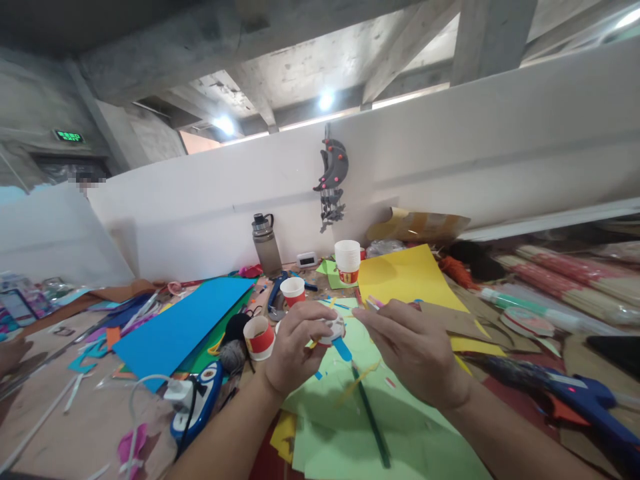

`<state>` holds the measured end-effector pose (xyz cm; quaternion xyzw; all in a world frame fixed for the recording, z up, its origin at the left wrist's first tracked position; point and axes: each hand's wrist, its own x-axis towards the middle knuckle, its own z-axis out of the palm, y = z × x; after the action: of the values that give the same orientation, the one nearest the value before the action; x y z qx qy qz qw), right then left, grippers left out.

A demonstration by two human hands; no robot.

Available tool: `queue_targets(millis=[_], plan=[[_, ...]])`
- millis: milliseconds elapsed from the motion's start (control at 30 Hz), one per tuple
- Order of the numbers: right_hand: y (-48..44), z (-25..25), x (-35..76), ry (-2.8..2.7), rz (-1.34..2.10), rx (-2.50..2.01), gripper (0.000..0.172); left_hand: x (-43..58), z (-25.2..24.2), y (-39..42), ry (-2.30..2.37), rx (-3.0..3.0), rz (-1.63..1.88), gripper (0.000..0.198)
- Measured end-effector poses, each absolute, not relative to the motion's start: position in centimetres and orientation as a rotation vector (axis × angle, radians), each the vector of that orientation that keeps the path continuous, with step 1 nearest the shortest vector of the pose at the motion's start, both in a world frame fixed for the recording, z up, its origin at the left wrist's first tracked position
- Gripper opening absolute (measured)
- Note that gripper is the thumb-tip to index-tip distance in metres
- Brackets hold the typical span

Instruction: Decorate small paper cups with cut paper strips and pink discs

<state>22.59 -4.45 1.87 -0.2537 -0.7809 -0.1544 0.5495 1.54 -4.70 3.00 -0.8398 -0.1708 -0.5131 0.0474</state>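
My left hand [299, 350] is closed around a small paper cup [337, 327], its white base turned toward my right hand. A blue paper tab [343, 349] sticks out from the cup's edge, and a bit of yellow shows by my fingers. To the right, my right hand [415, 350] is held apart from the cup with its fingers pinched together; whatever is between them is mostly hidden. Beneath both hands lie light green paper sheets [340, 433] with a dark green pencil [371, 420] and a thin yellow strip [357, 385] on them.
Paper cups [259, 339] stand to the left, and a cup stack [347, 260] behind. Blue card [185, 327], a power strip [197, 407] and a bottle [267, 247] are leftward. Yellow card [410, 273] and a blue glue gun [575, 393] lie rightward. Another person's hand [14, 353] shows far left.
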Motion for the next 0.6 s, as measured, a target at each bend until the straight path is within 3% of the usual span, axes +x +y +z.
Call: queue_targets(millis=[600], plan=[[-4.15,1.56,22.64,-1.905,-0.363,-0.545,0.031,1.6,3.19,-4.64,-0.507,-2.573,-1.594,0.022]])
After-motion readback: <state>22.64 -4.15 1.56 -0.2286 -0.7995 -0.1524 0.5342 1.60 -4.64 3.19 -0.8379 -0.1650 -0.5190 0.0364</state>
